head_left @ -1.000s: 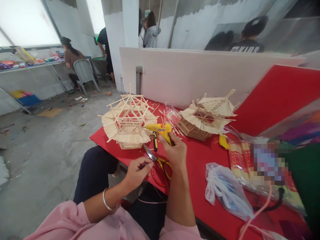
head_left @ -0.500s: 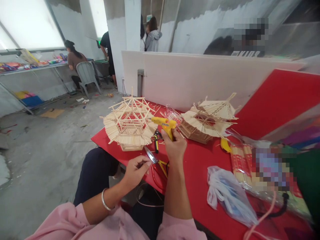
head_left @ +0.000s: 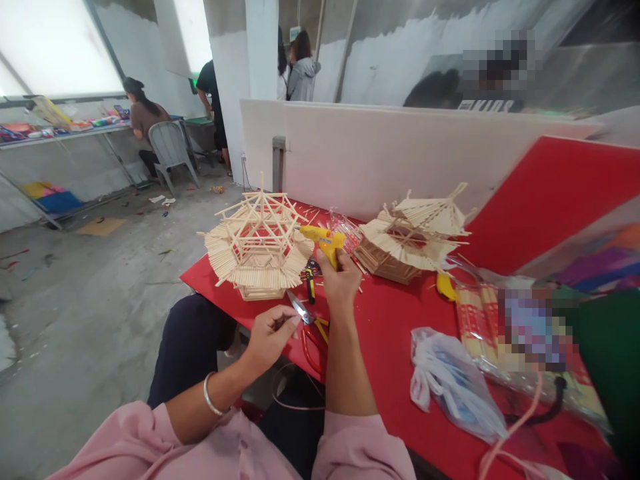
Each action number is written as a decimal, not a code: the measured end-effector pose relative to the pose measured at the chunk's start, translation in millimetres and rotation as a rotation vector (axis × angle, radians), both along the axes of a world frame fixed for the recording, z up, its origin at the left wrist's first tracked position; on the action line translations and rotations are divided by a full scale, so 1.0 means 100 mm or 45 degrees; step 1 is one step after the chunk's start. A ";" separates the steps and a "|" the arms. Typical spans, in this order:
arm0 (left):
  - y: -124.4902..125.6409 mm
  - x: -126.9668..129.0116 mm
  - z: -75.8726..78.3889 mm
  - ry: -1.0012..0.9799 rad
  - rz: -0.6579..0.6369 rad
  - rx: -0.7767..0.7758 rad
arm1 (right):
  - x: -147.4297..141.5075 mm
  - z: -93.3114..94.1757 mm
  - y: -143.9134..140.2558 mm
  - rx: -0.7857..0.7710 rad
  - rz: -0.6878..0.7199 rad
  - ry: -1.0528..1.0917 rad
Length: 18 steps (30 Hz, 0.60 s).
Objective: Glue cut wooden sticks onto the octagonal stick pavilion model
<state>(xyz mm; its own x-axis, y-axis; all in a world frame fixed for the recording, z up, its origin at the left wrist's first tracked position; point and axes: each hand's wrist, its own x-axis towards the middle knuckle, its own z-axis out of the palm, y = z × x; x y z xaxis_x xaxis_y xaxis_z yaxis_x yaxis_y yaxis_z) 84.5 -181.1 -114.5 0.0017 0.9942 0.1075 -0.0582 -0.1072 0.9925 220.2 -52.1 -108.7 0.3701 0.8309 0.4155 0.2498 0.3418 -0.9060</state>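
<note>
My right hand [head_left: 341, 280] is wrapped round the grip of a yellow glue gun [head_left: 329, 241]. Its nozzle points left at a pavilion model of thin wooden sticks [head_left: 260, 250], whose upper roof is a bare frame above a wider slatted eave. My left hand [head_left: 273, 337] is held low at the table's front edge, thumb and fingers pinched together; what they hold, if anything, is too small to make out. Red-handled scissors [head_left: 306, 319] lie just beyond those fingertips. Yellow-and-black pliers [head_left: 311, 283] rest between the model and my right hand.
A second stick model [head_left: 410, 237] with a covered roof stands on the red table [head_left: 385, 347]. To the right lie a knotted plastic bag [head_left: 453, 380], packs of sticks [head_left: 480, 320] and a pink cable [head_left: 520, 427]. White boards [head_left: 400, 153] border the back. Several people are farther off.
My right hand and the glue gun have shifted slightly left and up, nearer the pavilion model. The whole view has also moved a little. My left hand keeps its pinch.
</note>
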 end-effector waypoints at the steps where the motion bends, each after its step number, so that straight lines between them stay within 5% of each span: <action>1: 0.00 0.01 0.00 0.006 -0.012 0.000 | 0.00 0.01 0.01 0.000 0.008 0.019; 18: -0.03 0.02 -0.03 0.013 -0.042 -0.026 | 0.01 0.03 -0.01 -0.046 -0.007 0.023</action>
